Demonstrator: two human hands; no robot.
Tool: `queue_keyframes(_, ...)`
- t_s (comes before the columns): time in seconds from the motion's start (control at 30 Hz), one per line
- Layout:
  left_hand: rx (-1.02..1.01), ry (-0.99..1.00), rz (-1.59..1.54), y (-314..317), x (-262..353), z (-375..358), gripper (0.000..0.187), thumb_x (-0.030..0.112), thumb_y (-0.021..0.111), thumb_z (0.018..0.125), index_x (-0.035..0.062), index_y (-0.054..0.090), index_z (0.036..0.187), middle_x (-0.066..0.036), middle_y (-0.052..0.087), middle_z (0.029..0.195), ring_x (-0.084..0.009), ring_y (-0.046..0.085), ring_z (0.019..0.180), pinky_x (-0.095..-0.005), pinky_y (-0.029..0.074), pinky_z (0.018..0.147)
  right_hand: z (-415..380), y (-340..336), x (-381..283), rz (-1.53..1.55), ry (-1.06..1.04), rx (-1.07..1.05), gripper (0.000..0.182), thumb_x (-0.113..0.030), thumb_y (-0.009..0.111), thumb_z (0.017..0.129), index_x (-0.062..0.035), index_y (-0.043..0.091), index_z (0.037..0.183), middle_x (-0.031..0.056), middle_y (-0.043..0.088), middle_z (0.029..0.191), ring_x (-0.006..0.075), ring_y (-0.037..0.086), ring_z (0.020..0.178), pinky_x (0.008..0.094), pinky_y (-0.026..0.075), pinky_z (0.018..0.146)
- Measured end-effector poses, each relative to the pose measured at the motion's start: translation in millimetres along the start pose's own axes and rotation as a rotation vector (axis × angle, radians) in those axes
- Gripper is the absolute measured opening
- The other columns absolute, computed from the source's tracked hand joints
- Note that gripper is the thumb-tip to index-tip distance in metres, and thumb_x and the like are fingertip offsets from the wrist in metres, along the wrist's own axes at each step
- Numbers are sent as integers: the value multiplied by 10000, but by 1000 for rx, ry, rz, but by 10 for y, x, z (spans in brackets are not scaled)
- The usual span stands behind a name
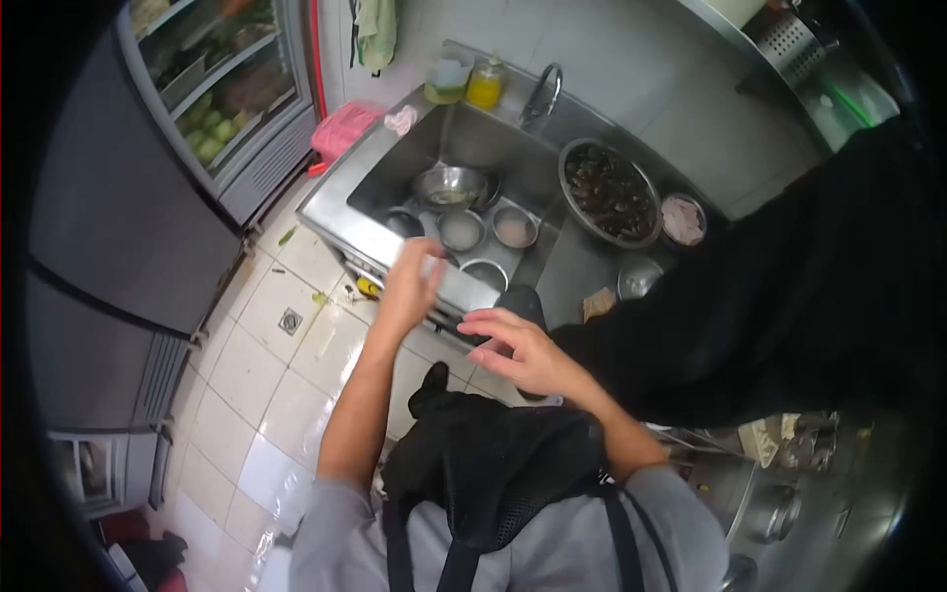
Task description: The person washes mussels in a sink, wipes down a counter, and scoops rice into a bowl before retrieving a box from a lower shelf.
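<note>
My left hand (407,288) is raised just over the front rim of the metal sink (326,197), its fingers loosely bent and apart, slightly blurred, with nothing in them. To its right, my right hand (521,350) is held in front of the counter, fingers stretched out and holding nothing. In the basin are several metal bowls: a larger shiny bowl (452,185) at the back, a bowl with cloudy liquid (461,232), and another small bowl (515,228) beside it. A wide bowl of dark, shell-like pieces (610,192) rests on the counter right of the basin.
A faucet (542,97) and a bottle of yellow liquid (484,84) stand behind the basin. Large black cloth (750,306), perhaps a person's clothing, covers much of the right side. A glass-door fridge (212,89) is at left. A pink bag (345,133) sits beside the sink.
</note>
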State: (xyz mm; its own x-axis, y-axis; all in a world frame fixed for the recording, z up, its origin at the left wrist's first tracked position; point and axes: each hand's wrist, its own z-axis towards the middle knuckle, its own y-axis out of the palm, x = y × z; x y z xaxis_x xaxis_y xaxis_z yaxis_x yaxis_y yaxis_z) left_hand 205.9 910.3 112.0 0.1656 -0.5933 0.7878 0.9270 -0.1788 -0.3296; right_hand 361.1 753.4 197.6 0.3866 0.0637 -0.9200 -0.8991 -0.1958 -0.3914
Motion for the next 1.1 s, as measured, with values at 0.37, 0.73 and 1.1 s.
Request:
queue_keyframes(0.37, -633, 538, 113, 1889, -433, 2128, 172, 110, 685, 782, 57, 616, 931, -139, 614, 937, -363, 592, 910, -448, 487, 784, 448, -207, 348, 582, 133, 488, 183, -54, 565, 972, 23, 620, 1128, 83, 594, 1143, 142, 665, 921, 249, 510, 789)
queue_keyframes(0.73, -1039, 765, 678, 4051, -1108, 3214, 341, 141, 557, 881, 70, 600, 1212, -156, 621, 1186, -316, 580, 1140, -473, 420, 987, 955, 337, 546, 800, 629, 1216, 208, -137, 585, 985, -19, 628, 1152, 69, 669, 1085, 138, 661, 911, 275, 523, 830)
queue_keyframes(1.1, -1093, 229, -221, 3342, -1240, 3474, 431, 124, 771, 776, -7, 593, 1146, -161, 650, 1097, -280, 645, 981, -359, 515, 868, 1350, 97, 706, 533, 601, 1316, 253, -119, 623, 959, -34, 612, 1198, 40, 658, 1021, 108, 635, 867, 238, 495, 764)
